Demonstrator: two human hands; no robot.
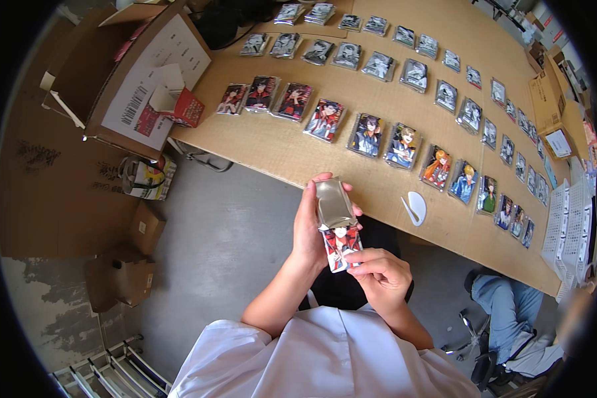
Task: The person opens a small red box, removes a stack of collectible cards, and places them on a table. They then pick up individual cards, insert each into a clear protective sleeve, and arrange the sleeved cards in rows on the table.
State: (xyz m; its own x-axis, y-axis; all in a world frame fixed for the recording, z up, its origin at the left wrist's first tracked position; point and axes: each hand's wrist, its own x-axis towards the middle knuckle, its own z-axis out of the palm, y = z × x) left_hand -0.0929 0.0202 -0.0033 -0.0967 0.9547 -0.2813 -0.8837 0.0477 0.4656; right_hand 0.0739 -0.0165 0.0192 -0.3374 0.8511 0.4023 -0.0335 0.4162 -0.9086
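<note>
Above my lap, my left hand (308,222) is closed round a silver foil packet (333,201), thumb on one side and fingertips on the other. An illustrated card (341,247) with a figure in red and white shows below the packet's lower end. Whether the card is partly inside the packet I cannot tell. My right hand (383,274) pinches the card's lower right corner between thumb and fingers. On the table edge to the right lies a white, rounded letter opener (415,208). Beyond my hands runs a curved row of colourful card stacks (367,135).
Grey-toned card stacks (379,66) form more rows on the cardboard-covered table (259,149). An open carton (149,86) and a small red box (188,109) stand at left. White plastic baskets (567,225) are at far right. A person in jeans (511,312) sits at lower right.
</note>
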